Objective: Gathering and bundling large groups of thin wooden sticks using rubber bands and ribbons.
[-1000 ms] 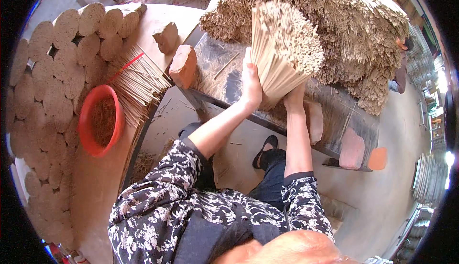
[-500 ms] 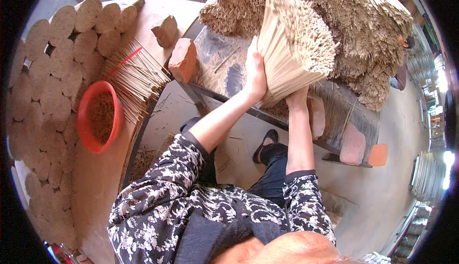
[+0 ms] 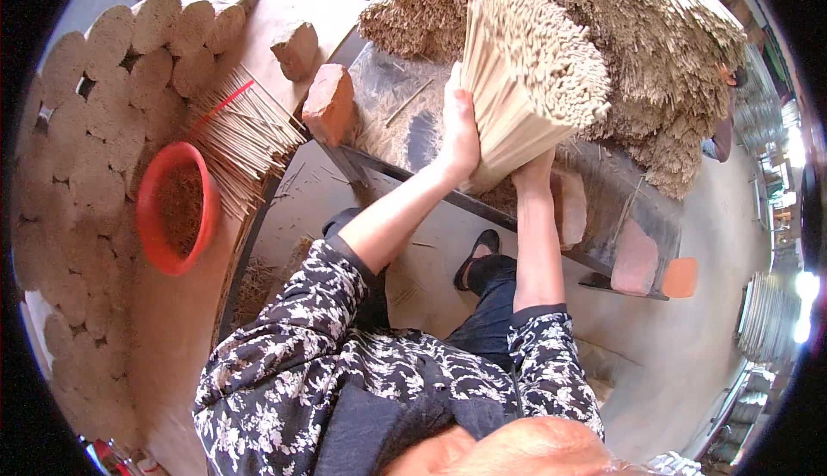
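Held up in front of me is a thick bundle of incense sticks [image 3: 530, 71], pale tan and fanned out at its upper end, with the cut tips facing up and right. My left hand [image 3: 461, 136] is closed on its left side, thumb along the sticks and the other fingers hidden behind. Beneath the bundle my right hand [image 3: 536, 173] supports its lower end; its fingers are hidden by the sticks. Right behind stands a big heap of brown incense sticks [image 3: 655, 71] on a dark bench [image 3: 392, 123].
On the left table [image 3: 172, 347] are a red bowl [image 3: 148, 217] with brown bits, loose sticks [image 3: 250, 144] and stacked round bundles [image 3: 86, 183]. Bricks [image 3: 330, 104] sit at the bench's left end, more bricks [image 3: 636, 258] at its right. A person [image 3: 722, 136] is partly visible at far right.
The bundle has tilted slightly, its fanned end sharper now and turned a little more toward me. Both hands keep hold of it in nearly the same place.
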### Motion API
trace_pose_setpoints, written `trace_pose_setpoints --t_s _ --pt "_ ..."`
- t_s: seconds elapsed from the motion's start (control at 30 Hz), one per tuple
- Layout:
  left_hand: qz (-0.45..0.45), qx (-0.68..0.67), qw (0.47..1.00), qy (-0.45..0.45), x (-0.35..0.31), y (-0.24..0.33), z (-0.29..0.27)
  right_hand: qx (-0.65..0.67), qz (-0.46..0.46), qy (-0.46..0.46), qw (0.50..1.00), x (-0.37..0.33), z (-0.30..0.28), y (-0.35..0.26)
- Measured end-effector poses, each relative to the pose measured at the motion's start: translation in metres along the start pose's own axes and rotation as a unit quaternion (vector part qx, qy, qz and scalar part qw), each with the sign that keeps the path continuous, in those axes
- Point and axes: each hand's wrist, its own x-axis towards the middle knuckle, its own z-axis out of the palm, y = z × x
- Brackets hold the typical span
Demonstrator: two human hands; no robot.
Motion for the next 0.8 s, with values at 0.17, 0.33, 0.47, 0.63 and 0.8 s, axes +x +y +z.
trace_pose_setpoints --t_s 0.17,0.33,0.47,0.63,0.8 --pt "-0.085 -0.060 0.995 -0.002 0.038 0.000 -0.014 0.006 -0.076 0.133 0.988 -0.010 0.007 -0.001" --pt "0.004 0.069 0.998 0.004 -0.010 -0.010 -0.017 0.022 -0.035 0.074 0.996 0.014 -0.013 0.001" --pt "0.005 0.047 0.999 -0.016 0.007 -0.005 -0.013 0.014 -0.010 0.036 0.999 -0.001 -0.002 0.001" --pt "-0.064 -0.065 0.994 -0.065 0.037 -0.003 -0.022 0.050 -0.098 0.058 0.992 -0.016 0.016 -0.011" --pt "-0.022 0.037 0.998 0.036 0.003 -0.018 -0.026 0.012 -0.077 0.122 0.989 0.023 -0.013 0.004"
